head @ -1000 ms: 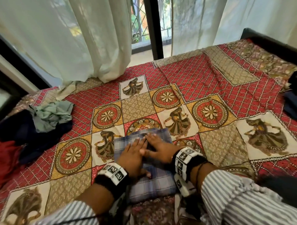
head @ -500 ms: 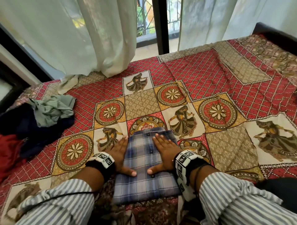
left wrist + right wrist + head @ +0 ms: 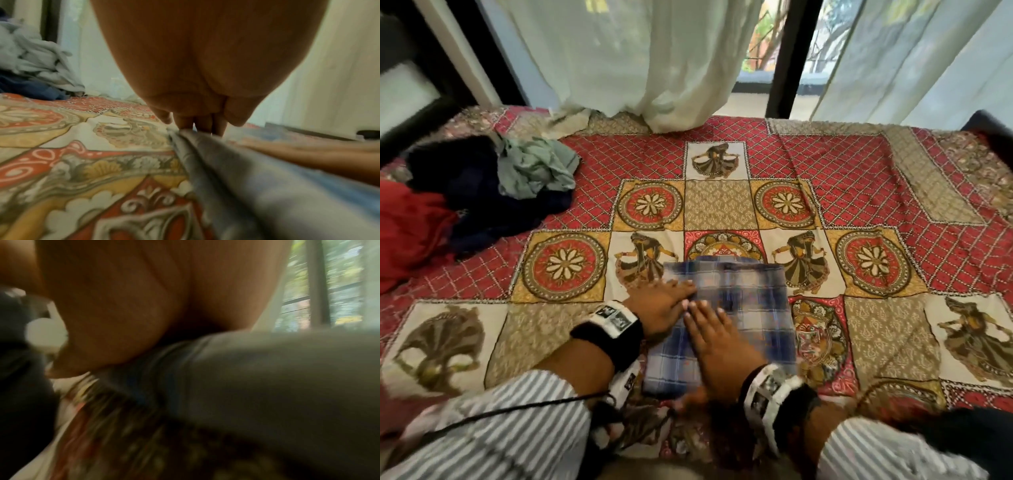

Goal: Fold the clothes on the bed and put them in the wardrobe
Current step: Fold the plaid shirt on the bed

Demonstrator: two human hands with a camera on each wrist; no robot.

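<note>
A folded blue plaid shirt (image 3: 750, 308) lies on the bed near its front edge. My left hand (image 3: 671, 294) lies flat along the shirt's left edge, fingers straight and pointing right. In the left wrist view its fingertips (image 3: 185, 125) touch the folded edge of the shirt (image 3: 267, 186). My right hand (image 3: 709, 318) presses flat on the shirt's left half, fingers spread towards the left hand. The right wrist view is blurred; it shows only the palm (image 3: 123, 313) over the shirt (image 3: 267, 386).
A heap of unfolded clothes sits at the bed's left end: a pale green one (image 3: 534, 168), a dark navy one (image 3: 482, 205) and a red one (image 3: 410, 229). The patterned bedspread (image 3: 859, 192) stretches right. White curtains (image 3: 637, 58) hang behind.
Half a second ago my hands lay flat on either side of the shirt's middle. Both have since slid left, so the right hand now meets the left near the left edge.
</note>
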